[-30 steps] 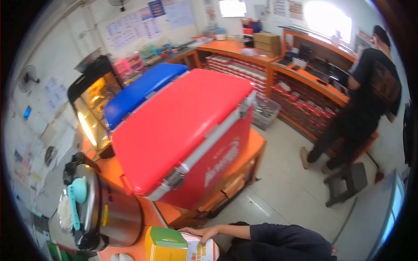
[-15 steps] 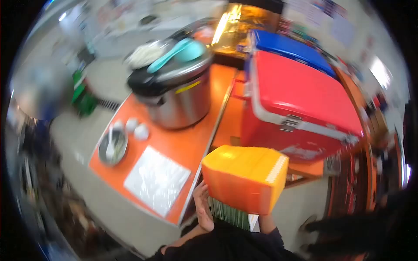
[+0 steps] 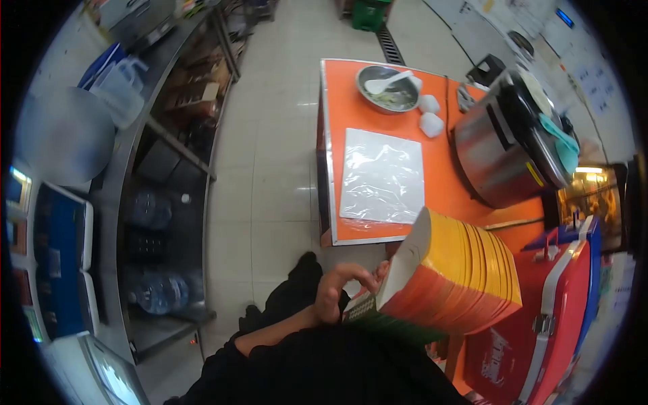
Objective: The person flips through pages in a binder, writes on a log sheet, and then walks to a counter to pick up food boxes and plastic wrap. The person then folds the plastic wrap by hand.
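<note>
A long stack of nested yellow-orange paper food boxes (image 3: 466,270) is held in front of my body, its white open end facing left. My left hand (image 3: 341,290) is at that end, fingers curled and gripping the near edge of the stack. Green printed sides (image 3: 412,331) show along the underside, against my dark clothing. My right hand is hidden, apparently behind or beneath the boxes. Just beyond the stack lies a white plastic-wrapped packet (image 3: 383,177) on the orange table (image 3: 371,233).
On the table are a metal bowl (image 3: 388,104) with a white spoon, small white round items (image 3: 430,124), and a large steel cooker (image 3: 499,145) with a turquoise ladle (image 3: 563,145) on top. A red cooler box (image 3: 499,351) stands at right; a metal shelf (image 3: 172,158) lines the left.
My view has swung to the left, so the table and cooker now appear further right. The box stack has turned, showing its open white end, and my left hand has moved to that end.
</note>
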A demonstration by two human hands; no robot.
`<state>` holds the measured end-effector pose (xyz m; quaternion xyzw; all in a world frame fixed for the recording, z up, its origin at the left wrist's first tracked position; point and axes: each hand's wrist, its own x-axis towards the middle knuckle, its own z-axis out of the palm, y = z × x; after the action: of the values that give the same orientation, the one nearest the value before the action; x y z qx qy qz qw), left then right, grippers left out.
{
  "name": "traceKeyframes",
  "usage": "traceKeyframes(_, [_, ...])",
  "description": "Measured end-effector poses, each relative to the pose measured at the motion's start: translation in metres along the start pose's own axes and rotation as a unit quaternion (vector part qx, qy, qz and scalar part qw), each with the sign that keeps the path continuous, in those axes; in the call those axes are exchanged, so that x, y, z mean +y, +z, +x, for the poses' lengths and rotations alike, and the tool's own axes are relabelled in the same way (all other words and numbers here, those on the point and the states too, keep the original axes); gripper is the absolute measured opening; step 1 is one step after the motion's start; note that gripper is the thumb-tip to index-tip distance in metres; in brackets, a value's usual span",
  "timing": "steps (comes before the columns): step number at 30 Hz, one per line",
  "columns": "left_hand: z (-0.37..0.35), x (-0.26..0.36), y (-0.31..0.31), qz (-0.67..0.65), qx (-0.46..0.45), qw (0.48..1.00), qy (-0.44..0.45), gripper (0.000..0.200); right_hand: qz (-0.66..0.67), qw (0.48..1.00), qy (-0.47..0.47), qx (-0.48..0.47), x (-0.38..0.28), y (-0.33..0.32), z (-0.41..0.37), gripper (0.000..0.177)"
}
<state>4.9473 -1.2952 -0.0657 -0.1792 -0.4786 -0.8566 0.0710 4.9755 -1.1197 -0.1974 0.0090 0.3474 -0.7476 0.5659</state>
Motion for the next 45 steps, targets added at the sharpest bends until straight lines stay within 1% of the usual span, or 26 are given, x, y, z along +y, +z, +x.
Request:
traceKeyframes(3, [0.0, 0.014, -0.031, 0.067, 0.038, 0.997, 0.02, 0.064, 0.005, 0.999, 0.027, -0.016, -0.041, -0.022, -0.008, 0.08])
traceKeyframes(5, [0.003, 0.03, -0.058, 0.153, 0.048, 0.986, 0.039, 0.069, 0.014, 0.999, 0.039, -0.029, -0.074, -0.013, 0.042, 0.079])
traceKeyframes(6, [0.004, 0.039, -0.072, 0.154, 0.055, 0.986, 0.042, 0.069, 0.021, 0.998, 0.044, -0.035, -0.074, -0.011, 0.054, 0.079])
traceKeyframes(8, [0.007, 0.056, -0.104, 0.273, 0.082, 0.958, 0.018, 0.066, 0.034, 0.997, 0.049, -0.047, -0.07, -0.008, 0.076, 0.078])
traceKeyframes(9, [0.009, 0.061, -0.121, 0.275, 0.084, 0.958, 0.019, 0.066, 0.043, 0.997, 0.048, -0.053, -0.068, -0.006, 0.09, 0.078])
traceKeyframes(11, [0.009, 0.07, -0.158, 0.19, 0.206, 0.96, 0.005, 0.057, 0.066, 0.995, 0.044, -0.06, -0.085, -0.003, 0.135, 0.077])
traceKeyframes(12, [0.011, 0.074, -0.183, 0.189, 0.204, 0.96, 0.003, 0.057, 0.078, 0.994, 0.04, -0.061, -0.088, 0.007, 0.167, 0.077])
traceKeyframes(14, [0.01, 0.075, -0.237, 0.147, 0.362, 0.917, -0.087, 0.049, 0.107, 0.992, 0.032, -0.057, -0.1, 0.022, 0.225, 0.076])
traceKeyframes(16, [0.008, 0.081, -0.286, 0.11, 0.377, 0.912, -0.118, 0.044, 0.139, 0.989, 0.029, -0.042, -0.098, 0.037, 0.257, 0.075])
traceKeyframes(17, [0.012, 0.084, -0.306, 0.124, 0.409, 0.893, -0.141, 0.041, 0.123, 0.988, 0.035, 0.085, -0.113, 0.08, 0.27, 0.071])
traceKeyframes(18, [0.018, 0.087, -0.324, 0.141, 0.44, 0.871, -0.164, 0.039, 0.098, 0.988, 0.076, 0.094, -0.118, 0.083, 0.29, 0.072])
traceKeyframes(20, [0.03, 0.089, -0.355, 0.109, 0.459, 0.861, -0.189, 0.037, 0.093, 0.989, 0.109, 0.037, -0.117, 0.079, 0.329, 0.071])
traceKeyframes(23, [0.039, 0.079, -0.393, 0.083, 0.475, 0.845, -0.231, 0.037, 0.137, 0.982, 0.099, 0.083, -0.108, 0.085, 0.359, 0.068])
traceKeyframes(26, [0.063, 0.064, -0.421, 0.116, 0.476, 0.82, -0.296, 0.038, 0.167, 0.973, 0.079, 0.138, -0.114, 0.094, 0.383, 0.066])
traceKeyframes(30, [0.087, 0.002, -0.463, 0.147, 0.441, 0.82, -0.334, 0.047, 0.207, 0.961, 0.045, 0.176, -0.123, 0.057, 0.421, 0.065])
traceKeyframes(31, [0.095, -0.02, -0.475, 0.14, 0.438, 0.82, -0.341, 0.05, 0.201, 0.959, 0.068, 0.19, -0.135, 0.046, 0.432, 0.069])
traceKeyframes(32, [0.095, -0.051, -0.494, 0.143, 0.427, 0.824, -0.344, 0.05, 0.207, 0.958, 0.058, 0.192, -0.141, 0.031, 0.441, 0.069])
traceKeyframes(33, [0.091, -0.087, -0.515, 0.041, 0.385, 0.842, -0.374, 0.056, 0.166, 0.961, 0.032, 0.218, -0.145, 0.012, 0.45, 0.072])
traceKeyframes(34, [0.12, -0.1, -0.526, -0.061, 0.339, 0.849, -0.4, 0.061, 0.124, 0.962, 0.007, 0.245, -0.149, -0.01, 0.46, 0.075])
traceKeyframes(35, [0.142, -0.113, -0.523, -0.032, 0.333, 0.826, -0.453, 0.064, 0.093, 0.958, -0.022, 0.271, -0.152, -0.035, 0.464, 0.076])
traceKeyframes(36, [0.132, -0.166, -0.549, -0.018, 0.267, 0.859, -0.437, 0.069, 0.101, 0.956, -0.028, 0.276, -0.155, -0.067, 0.474, 0.076])
traceKeyframes(38, [0.167, -0.22, -0.56, 0.015, 0.28, 0.802, -0.527, 0.073, 0.029, 0.95, -0.052, 0.305, -0.156, -0.134, 0.485, 0.077])
traceKeyframes(39, [0.178, -0.256, -0.565, -0.074, 0.273, 0.817, -0.503, 0.076, 0.027, 0.942, -0.044, 0.333, -0.167, -0.159, 0.49, 0.076])
traceKeyframes(42, [0.206, -0.356, -0.583, -0.015, 0.218, 0.843, -0.491, 0.081, 0.116, 0.941, -0.038, 0.316, -0.167, -0.273, 0.504, 0.075])
traceKeyframes(44, [0.237, -0.394, -0.587, 0.011, 0.181, 0.745, -0.641, 0.099, 0.083, 0.945, -0.07, 0.309, -0.17, -0.342, 0.51, 0.071])
traceKeyframes(45, [0.242, -0.42, -0.587, -0.008, 0.144, 0.753, -0.642, 0.103, 0.058, 0.943, -0.079, 0.318, -0.172, -0.374, 0.512, 0.067])
